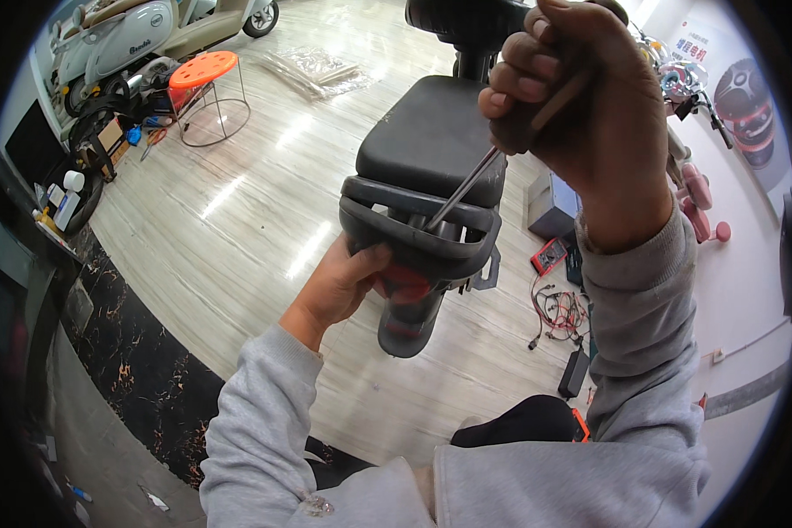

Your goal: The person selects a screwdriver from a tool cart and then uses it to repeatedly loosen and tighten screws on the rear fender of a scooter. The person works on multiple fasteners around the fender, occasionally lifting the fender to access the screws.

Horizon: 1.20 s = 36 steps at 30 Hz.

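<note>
My right hand (587, 99) grips the handle of a screwdriver, high above the rear of a small two-wheeler. The screwdriver's metal shaft (465, 186) slants down to the left, and its tip reaches the opening inside the black rear rack (416, 195). Where the tip ends is hidden in the dark gap. Below the rack, my left hand (343, 284) holds the tail part near the red tail light (404, 282), its thumb on top and its other fingers out of sight. The black seat (429, 132) lies just ahead of the rack, and the rear mudguard (406, 330) hangs beneath.
An orange stool (203, 69) stands at the left, near parked scooters (132, 43). On the floor at right are a grey box (551, 204), a red multimeter (549, 256), tangled cables (558, 310) and a black power adapter (573, 373). Clear plastic sheeting (320, 69) lies ahead.
</note>
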Each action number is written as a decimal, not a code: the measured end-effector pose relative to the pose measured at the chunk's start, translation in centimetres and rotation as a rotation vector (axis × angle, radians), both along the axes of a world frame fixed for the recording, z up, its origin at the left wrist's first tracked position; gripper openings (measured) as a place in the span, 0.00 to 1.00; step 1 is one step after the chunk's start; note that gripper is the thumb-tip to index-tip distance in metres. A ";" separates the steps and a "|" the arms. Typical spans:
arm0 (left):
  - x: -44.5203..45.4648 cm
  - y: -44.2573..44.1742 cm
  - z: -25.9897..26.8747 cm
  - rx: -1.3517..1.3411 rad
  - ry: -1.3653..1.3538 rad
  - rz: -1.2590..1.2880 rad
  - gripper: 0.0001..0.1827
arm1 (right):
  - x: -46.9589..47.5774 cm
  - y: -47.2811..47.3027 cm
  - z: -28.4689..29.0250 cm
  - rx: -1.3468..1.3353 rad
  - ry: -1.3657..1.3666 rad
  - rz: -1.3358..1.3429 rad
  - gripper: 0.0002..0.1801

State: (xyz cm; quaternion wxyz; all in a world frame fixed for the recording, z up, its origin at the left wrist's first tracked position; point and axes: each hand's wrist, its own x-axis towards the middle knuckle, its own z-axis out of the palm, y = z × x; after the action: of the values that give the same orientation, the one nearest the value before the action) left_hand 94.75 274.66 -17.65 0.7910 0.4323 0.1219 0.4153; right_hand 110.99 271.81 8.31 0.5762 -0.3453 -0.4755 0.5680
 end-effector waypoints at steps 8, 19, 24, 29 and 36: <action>-0.2 0.3 -1.0 -0.011 0.008 -0.011 0.39 | 4.3 -2.3 -3.6 0.325 0.081 0.243 0.13; -0.3 -0.6 0.3 0.033 0.057 0.053 0.35 | 10.3 -6.5 -5.8 0.549 0.445 0.148 0.11; -0.5 -1.1 1.0 0.048 0.051 0.044 0.33 | 9.0 -8.6 -9.1 0.180 -0.502 -0.405 0.23; -1.4 -1.4 4.1 -0.014 0.122 0.176 0.27 | 5.6 -7.0 -14.6 -0.068 -0.411 -0.200 0.44; 0.6 -2.0 7.0 -0.012 0.329 0.507 0.35 | 3.1 -5.8 -14.0 -0.031 -0.416 -0.269 0.46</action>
State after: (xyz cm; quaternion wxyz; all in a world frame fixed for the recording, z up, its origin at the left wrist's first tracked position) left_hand 95.35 272.62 -10.68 0.6342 0.4448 0.3551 0.5233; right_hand 114.07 266.00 -5.69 0.5309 -0.5238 -0.5249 0.4101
